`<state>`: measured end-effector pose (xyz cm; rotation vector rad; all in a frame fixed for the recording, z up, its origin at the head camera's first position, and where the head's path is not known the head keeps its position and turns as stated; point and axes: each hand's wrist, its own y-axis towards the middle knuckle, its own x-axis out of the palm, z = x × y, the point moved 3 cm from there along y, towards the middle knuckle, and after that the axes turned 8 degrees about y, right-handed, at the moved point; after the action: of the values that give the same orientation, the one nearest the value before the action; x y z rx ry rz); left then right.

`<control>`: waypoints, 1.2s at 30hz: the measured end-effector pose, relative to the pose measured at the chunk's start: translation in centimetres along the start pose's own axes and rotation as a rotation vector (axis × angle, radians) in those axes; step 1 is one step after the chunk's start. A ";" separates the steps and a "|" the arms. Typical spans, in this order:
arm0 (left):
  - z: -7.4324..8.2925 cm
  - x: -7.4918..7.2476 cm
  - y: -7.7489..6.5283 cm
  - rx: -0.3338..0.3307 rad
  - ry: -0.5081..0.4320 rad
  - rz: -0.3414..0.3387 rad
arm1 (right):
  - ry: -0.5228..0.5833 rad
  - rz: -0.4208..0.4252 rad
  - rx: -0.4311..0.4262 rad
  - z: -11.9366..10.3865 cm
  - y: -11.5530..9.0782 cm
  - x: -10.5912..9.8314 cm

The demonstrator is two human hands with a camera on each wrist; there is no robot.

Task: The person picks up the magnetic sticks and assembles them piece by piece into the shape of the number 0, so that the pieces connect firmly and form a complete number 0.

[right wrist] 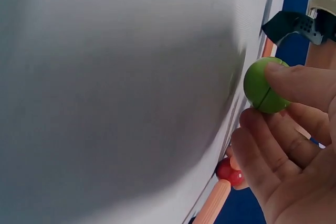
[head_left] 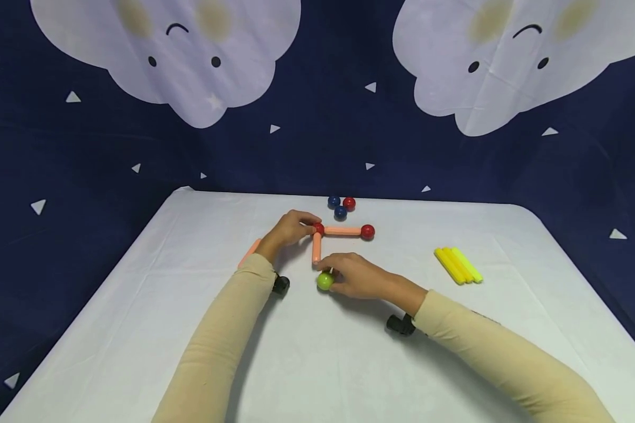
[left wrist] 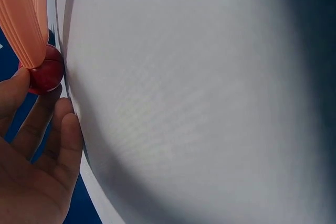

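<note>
My left hand point(head_left: 290, 228) holds a red ball point(left wrist: 48, 71) between thumb and fingers. Two orange ridged rods meet at this ball: one rod point(head_left: 343, 231) runs right to a second red ball point(head_left: 367, 232), the other rod point(head_left: 316, 249) points toward me. Close to that rod's near end, my right hand point(head_left: 361, 276) pinches a green ball point(head_left: 325, 281) with the thumb and fingers. A seam line crosses the green ball point(right wrist: 264, 85) in the right wrist view. From the head view I cannot tell whether green ball and rod touch.
Two blue balls point(head_left: 340, 212) and another red ball point(head_left: 349, 204) sit together near the far edge of the white table point(head_left: 217, 217). Several yellow rods point(head_left: 457, 266) lie at the right. Another orange rod point(head_left: 250, 252) is partly hidden by the left forearm.
</note>
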<state>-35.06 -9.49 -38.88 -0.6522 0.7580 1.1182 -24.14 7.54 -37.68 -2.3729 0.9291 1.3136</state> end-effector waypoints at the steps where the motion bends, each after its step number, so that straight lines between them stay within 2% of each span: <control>1: 0.0 -0.1 0.0 -0.002 -0.001 0.003 | 0.005 0.001 0.000 -0.1 0.0 0.0; 15: 0.1 -0.1 0.1 -0.013 -0.015 -0.008 | 0.017 0.042 0.012 0.5 0.6 0.6; 21: 0.1 0.0 0.1 -0.012 -0.021 -0.001 | -0.035 0.079 0.017 0.4 1.1 0.8; 28: -0.1 0.2 0.2 -0.009 -0.024 -0.004 | -0.066 0.124 0.079 0.3 1.6 0.8; 36: -0.2 0.1 0.2 -0.019 -0.026 -0.002 | -0.098 0.165 0.081 0.1 1.9 0.8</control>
<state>-35.25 -9.55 -39.11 -0.6532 0.7256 1.1313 -25.16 5.81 -38.27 -2.1896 1.1471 1.4089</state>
